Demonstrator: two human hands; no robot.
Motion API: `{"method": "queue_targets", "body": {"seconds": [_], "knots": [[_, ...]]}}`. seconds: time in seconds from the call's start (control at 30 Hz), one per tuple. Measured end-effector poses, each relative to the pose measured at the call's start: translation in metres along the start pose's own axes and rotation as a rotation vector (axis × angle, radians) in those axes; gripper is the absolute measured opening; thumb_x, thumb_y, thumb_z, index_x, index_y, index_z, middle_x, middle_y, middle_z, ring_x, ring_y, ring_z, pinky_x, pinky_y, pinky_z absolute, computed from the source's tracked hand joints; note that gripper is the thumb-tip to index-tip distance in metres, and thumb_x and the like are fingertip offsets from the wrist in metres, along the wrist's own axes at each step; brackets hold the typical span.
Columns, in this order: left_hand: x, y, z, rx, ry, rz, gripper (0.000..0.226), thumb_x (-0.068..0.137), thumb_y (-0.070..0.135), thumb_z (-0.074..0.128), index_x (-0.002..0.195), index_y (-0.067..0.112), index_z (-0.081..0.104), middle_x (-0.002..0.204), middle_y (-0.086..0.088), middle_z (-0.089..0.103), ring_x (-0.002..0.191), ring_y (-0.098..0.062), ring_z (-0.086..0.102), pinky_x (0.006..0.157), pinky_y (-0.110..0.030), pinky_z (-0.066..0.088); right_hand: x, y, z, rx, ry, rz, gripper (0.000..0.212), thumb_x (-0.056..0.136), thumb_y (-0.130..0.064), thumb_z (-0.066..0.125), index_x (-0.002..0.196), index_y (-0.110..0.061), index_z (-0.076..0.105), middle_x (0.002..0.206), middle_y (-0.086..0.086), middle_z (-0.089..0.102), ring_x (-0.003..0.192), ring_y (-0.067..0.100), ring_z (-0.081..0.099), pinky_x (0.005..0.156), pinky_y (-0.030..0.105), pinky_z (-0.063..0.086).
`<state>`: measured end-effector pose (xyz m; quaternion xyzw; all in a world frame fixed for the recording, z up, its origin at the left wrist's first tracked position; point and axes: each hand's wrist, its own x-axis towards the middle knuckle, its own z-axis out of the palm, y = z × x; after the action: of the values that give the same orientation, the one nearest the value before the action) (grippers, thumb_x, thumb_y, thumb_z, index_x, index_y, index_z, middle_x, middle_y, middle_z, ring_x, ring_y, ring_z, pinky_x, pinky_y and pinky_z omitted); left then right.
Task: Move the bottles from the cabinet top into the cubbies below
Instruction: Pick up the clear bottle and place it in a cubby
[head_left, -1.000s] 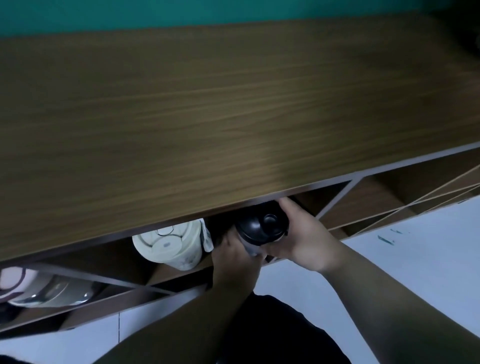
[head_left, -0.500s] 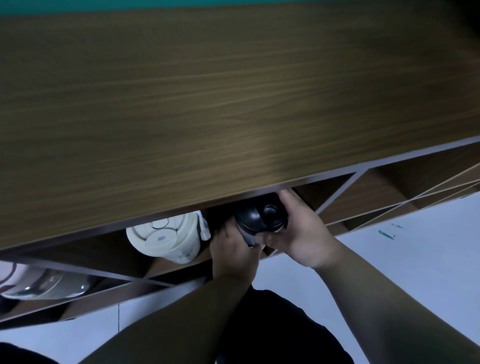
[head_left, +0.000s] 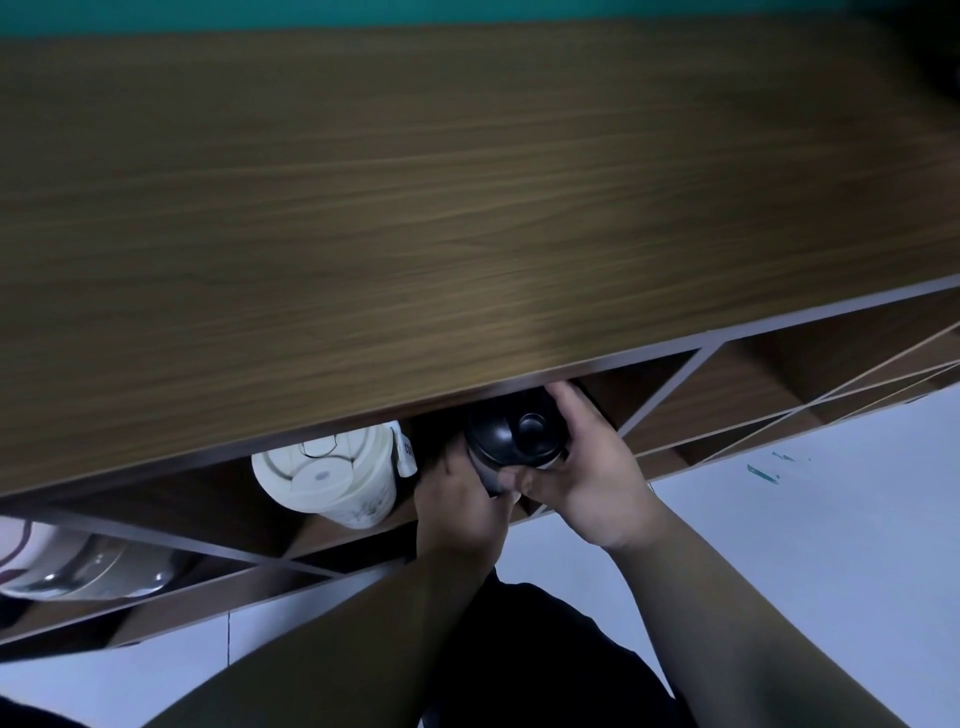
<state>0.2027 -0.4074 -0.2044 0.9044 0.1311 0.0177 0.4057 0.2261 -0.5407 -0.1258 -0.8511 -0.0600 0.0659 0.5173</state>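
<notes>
From the head camera, the only view, both hands sit just under the front edge of the cabinet top (head_left: 467, 208), whose visible surface shows no bottles. The left hand (head_left: 460, 504) is wrapped around the lower body of the black bottle (head_left: 514, 436), and the right hand (head_left: 587, 478) is closed around its cap end, thumb below and fingers reaching over the far side. The bottle lies tilted, cap toward the camera, at the mouth of a diamond-shaped cubby (head_left: 597, 384), partly under the overhang. Just beside it on the left, a cream bottle (head_left: 332, 473) already rests in the neighbouring cubby, and a pale bottle (head_left: 78, 566) lies in a cubby further left. The main risk, as I judge it, is the slanted cubby floor: if the hands let go before the bottle settles into the V of the dividers, it could roll forward and drop to the white floor (head_left: 805, 519). A second risk is knuckles or the cap catching the overhang. How deep the bottle's base sits is hidden, probably not fully in.
</notes>
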Motion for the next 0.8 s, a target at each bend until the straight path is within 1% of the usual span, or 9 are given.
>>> {"method": "queue_targets", "body": {"seconds": [0.2,0.37,0.43,0.53,0.57,0.63,0.67,0.73,0.8], "knots": [[-0.002,0.006,-0.004,-0.044,-0.019,-0.02,0.075,0.075,0.03,0.085,0.138,0.009,0.052,0.13,-0.009,0.067,0.124,-0.03,0.058,0.098,-0.034,0.044,0.0,-0.001,-0.004,-0.013,-0.02,-0.023,0.09,0.063,-0.025,0.091,0.143,-0.029,0.05,0.135,-0.01,0.059,0.126,0.009,0.058,0.105,0.039,0.051],[-0.001,0.002,-0.002,0.004,-0.01,0.014,0.084,0.062,0.03,0.093,0.133,-0.001,0.057,0.116,-0.018,0.073,0.108,-0.041,0.067,0.088,-0.041,0.052,0.001,0.001,-0.003,0.004,-0.044,0.017,0.096,0.061,-0.033,0.09,0.147,-0.031,0.046,0.142,-0.006,0.056,0.132,0.014,0.055,0.108,0.046,0.048],[-0.003,0.003,-0.005,-0.01,0.015,0.033,0.087,0.062,0.042,0.084,0.133,-0.001,0.057,0.117,-0.019,0.071,0.109,-0.042,0.066,0.09,-0.043,0.051,-0.001,0.0,-0.005,-0.016,-0.063,0.003,0.101,0.063,-0.029,0.091,0.15,-0.034,0.04,0.145,-0.007,0.053,0.137,0.013,0.05,0.11,0.045,0.046],[-0.004,0.004,-0.01,-0.055,0.008,0.065,0.095,0.06,0.056,0.056,0.134,-0.004,0.056,0.119,-0.022,0.069,0.111,-0.044,0.064,0.093,-0.046,0.05,-0.008,0.001,-0.006,0.06,-0.081,0.015,0.118,0.064,-0.017,0.094,0.158,-0.034,0.025,0.152,-0.008,0.049,0.143,0.014,0.045,0.114,0.047,0.042],[-0.004,0.002,-0.011,-0.079,-0.025,0.046,0.099,0.059,0.058,0.055,0.137,-0.003,0.054,0.122,-0.021,0.069,0.114,-0.042,0.063,0.096,-0.045,0.05,-0.013,0.002,-0.006,0.088,-0.082,0.041,0.124,0.064,-0.016,0.095,0.159,-0.036,0.019,0.156,-0.009,0.046,0.145,0.014,0.043,0.115,0.048,0.041],[-0.004,-0.002,-0.017,-0.16,-0.1,0.008,0.105,0.055,0.062,0.068,0.143,0.006,0.049,0.127,-0.01,0.07,0.12,-0.03,0.065,0.101,-0.044,0.053,-0.027,0.003,-0.006,0.095,-0.075,0.087,0.129,0.063,-0.028,0.096,0.159,-0.044,0.011,0.163,-0.014,0.034,0.15,0.009,0.034,0.118,0.046,0.039],[-0.005,-0.006,-0.02,-0.21,-0.134,-0.002,0.104,0.055,0.059,0.077,0.144,0.014,0.048,0.128,-0.001,0.071,0.12,-0.022,0.066,0.101,-0.041,0.054,-0.035,0.001,-0.007,0.08,-0.067,0.101,0.127,0.064,-0.037,0.093,0.159,-0.047,0.009,0.165,-0.017,0.028,0.151,0.005,0.03,0.12,0.044,0.036],[-0.011,-0.009,-0.031,-0.307,-0.219,-0.011,0.082,0.061,0.044,0.088,0.135,0.038,0.052,0.118,0.018,0.074,0.114,-0.004,0.069,0.093,-0.025,0.057,-0.05,-0.008,-0.012,0.026,-0.042,0.119,0.115,0.068,-0.049,0.085,0.157,-0.047,0.013,0.166,-0.021,0.023,0.151,-0.001,0.024,0.123,0.041,0.031],[-0.023,-0.005,-0.049,-0.368,-0.332,-0.024,0.051,0.074,0.028,0.084,0.116,0.046,0.061,0.106,0.022,0.076,0.102,-0.001,0.072,0.083,-0.021,0.057,-0.062,-0.025,-0.02,-0.022,-0.014,0.132,0.1,0.077,-0.043,0.083,0.156,-0.047,0.022,0.164,-0.023,0.024,0.15,-0.002,0.023,0.124,0.04,0.028]]}}
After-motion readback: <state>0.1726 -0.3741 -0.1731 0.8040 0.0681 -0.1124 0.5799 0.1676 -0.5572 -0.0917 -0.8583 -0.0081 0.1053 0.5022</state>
